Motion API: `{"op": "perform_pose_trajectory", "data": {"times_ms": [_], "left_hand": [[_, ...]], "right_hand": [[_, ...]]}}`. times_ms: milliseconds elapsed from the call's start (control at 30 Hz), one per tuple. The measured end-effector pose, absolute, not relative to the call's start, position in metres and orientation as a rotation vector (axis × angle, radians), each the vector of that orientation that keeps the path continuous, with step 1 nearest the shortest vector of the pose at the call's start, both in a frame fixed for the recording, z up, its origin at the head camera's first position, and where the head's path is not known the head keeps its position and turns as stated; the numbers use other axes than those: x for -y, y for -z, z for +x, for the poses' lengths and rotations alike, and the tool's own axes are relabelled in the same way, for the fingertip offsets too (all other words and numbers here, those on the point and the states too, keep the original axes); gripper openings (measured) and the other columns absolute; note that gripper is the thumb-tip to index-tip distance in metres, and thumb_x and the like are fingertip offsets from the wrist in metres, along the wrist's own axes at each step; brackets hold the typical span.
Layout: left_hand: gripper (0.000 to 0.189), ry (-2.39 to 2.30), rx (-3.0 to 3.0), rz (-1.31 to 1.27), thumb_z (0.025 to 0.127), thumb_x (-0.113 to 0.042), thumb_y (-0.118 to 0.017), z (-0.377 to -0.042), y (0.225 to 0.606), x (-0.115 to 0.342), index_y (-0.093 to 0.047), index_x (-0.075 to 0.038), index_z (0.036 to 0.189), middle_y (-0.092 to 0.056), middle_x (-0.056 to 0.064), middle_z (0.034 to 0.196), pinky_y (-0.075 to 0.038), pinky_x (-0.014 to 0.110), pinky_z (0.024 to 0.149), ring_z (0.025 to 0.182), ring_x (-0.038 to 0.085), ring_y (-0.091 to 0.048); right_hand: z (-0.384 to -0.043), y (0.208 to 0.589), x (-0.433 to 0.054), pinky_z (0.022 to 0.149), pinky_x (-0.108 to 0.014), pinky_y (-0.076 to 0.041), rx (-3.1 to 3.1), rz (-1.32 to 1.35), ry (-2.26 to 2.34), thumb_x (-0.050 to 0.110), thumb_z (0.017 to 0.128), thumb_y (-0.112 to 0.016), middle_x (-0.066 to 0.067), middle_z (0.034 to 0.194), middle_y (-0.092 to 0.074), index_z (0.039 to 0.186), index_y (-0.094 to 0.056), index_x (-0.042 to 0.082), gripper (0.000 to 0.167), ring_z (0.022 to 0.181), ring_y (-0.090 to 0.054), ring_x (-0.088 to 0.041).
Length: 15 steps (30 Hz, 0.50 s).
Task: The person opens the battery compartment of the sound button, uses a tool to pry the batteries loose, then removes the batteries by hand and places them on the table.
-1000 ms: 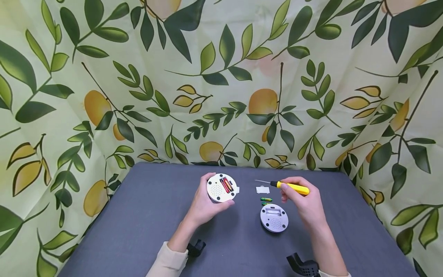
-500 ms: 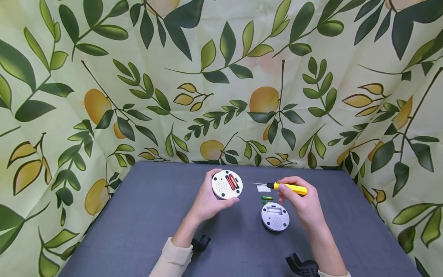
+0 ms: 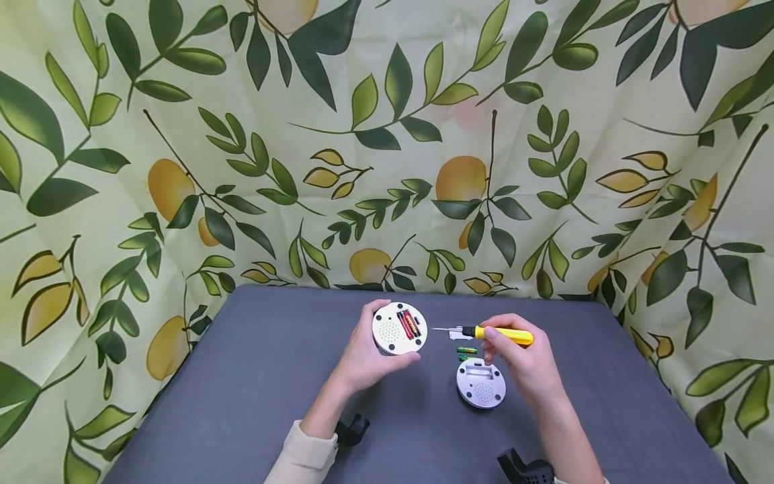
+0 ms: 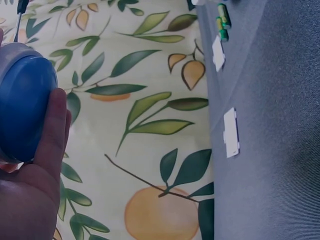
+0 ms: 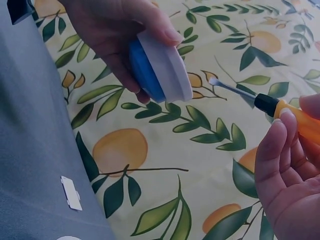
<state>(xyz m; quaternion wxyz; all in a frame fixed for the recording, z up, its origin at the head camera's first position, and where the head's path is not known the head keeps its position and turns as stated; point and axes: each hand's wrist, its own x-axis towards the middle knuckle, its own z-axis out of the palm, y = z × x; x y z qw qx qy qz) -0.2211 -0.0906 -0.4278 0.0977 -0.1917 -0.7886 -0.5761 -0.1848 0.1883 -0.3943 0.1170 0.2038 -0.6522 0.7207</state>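
Observation:
My left hand (image 3: pixel 367 353) holds up a round white-and-blue device (image 3: pixel 388 331), white underside toward the head view. Red-and-black batteries (image 3: pixel 408 325) lie in its uncovered compartment, beside speaker holes. The left wrist view shows its blue dome (image 4: pixel 27 107) under my fingers. My right hand (image 3: pixel 527 359) grips a screwdriver (image 3: pixel 508 335) by its yellow handle, its shaft pointing left at the device. In the right wrist view a gap separates the flat tip from the white base (image 5: pixel 167 70). Below my right hand, a second round device (image 3: pixel 482 388) rests underside up, its battery compartment empty.
Green batteries (image 3: pixel 467 349) lie on the grey table (image 3: pixel 290 376) behind the second device. Two white battery covers lie flat there: one cover (image 4: pixel 218 52) near the green batteries, another cover (image 4: pixel 231 132) farther off. A leaf-patterned cloth (image 3: pixel 387 168) hangs behind the table.
My left hand has brought the device to the right. My right hand has moved the screwdriver left, so its tip is closer to the device. The second device stays put.

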Motion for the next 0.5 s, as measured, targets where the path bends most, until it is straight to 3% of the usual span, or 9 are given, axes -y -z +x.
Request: {"op": "perform_pose_trajectory", "data": {"times_ms": [500], "left_hand": [[0.098,1.704,2.368,-0.646,0.064,-0.026,-0.097,-0.2207,0.4314,0.0882,-0.041,-0.017,0.144,-0.059,-0.003,0.125,-0.043,0.039,0.097,0.11,0.016,-0.056]], "right_hand": [[-0.1873,0.3988,-0.1852,0.057,-0.029,-0.054,2.011,0.622,-2.105,-0.006,0.098,-0.057,-0.008,0.078,-0.062,0.102,-0.061,-0.013,0.009,0.061,-0.058,-0.019]]}}
